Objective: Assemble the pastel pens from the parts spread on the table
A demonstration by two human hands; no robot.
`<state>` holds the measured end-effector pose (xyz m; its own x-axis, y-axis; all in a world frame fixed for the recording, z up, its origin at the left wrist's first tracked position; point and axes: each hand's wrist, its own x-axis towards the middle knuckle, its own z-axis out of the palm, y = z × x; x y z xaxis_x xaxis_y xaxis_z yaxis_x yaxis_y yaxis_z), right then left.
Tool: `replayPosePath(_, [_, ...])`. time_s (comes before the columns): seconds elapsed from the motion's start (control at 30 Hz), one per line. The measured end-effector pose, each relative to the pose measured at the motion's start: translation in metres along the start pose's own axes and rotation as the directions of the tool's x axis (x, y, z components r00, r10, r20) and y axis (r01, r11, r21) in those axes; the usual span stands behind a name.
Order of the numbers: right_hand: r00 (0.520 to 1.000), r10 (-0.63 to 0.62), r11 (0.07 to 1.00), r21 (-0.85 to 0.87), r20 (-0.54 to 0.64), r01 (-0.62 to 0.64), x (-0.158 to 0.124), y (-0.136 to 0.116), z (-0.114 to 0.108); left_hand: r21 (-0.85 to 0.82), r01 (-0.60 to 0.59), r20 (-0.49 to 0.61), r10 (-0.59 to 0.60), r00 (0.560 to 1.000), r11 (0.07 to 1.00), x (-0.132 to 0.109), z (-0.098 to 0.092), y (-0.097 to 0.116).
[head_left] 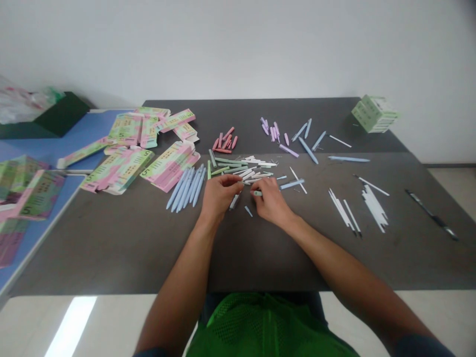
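My left hand (220, 194) is closed in a pinch at the middle of the dark table, its fingertips hiding whatever they grip. Close beside it, my right hand (273, 202) is curled around a short light-green pen part (256, 193). Behind both hands lies a loose heap of white pen parts (256, 162) and green pen barrels (228, 161). Several light-blue pens (186, 189) lie in a row left of my left hand. A small blue piece (248, 211) rests on the table between my wrists.
Pink-and-green boxes (171, 163) spread over the left side. Red pen parts (225, 141), purple ones (274, 130) and blue barrels (308, 150) lie further back. White refills (375, 208) and a black pen (431, 214) are at right. A green box stack (375, 115) stands back right.
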<state>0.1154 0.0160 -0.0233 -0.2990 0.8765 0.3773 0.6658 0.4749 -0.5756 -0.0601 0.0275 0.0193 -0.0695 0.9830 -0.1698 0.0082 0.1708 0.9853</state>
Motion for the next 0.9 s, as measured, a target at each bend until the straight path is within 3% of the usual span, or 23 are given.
replayPosePath(0.17, [0.987, 0.024, 0.993, 0.12, -0.156, -0.005, -0.002, -0.001, -0.01, -0.053, -0.067, 0.033, 0.069, 0.997, 0.996, -0.003, 0.004, 0.002])
replayPosePath(0.33, [0.975, -0.045, 0.992, 0.109, -0.217, 0.07, -0.002, -0.011, -0.02, -0.077, -0.117, 0.057, 0.121, 0.991, 0.99, -0.006, 0.007, 0.001])
replayPosePath(0.5, [0.967, -0.073, 0.983, 0.146, -0.245, 0.111, -0.003, -0.016, -0.022, 0.004, -0.168, 0.06, 0.168, 0.984, 0.986, -0.009, 0.01, 0.002])
replayPosePath(0.77, [0.925, 0.201, 0.943, 0.32, -0.322, -0.094, -0.008, -0.024, -0.018, -0.021, -0.134, 0.131, 0.136, 0.982, 0.991, -0.016, 0.014, 0.005])
replayPosePath(0.9, [0.906, 0.265, 0.912, 0.392, -0.331, -0.124, -0.009, -0.026, -0.02, -0.034, -0.124, 0.116, 0.128, 0.985, 0.992, -0.017, 0.015, 0.007])
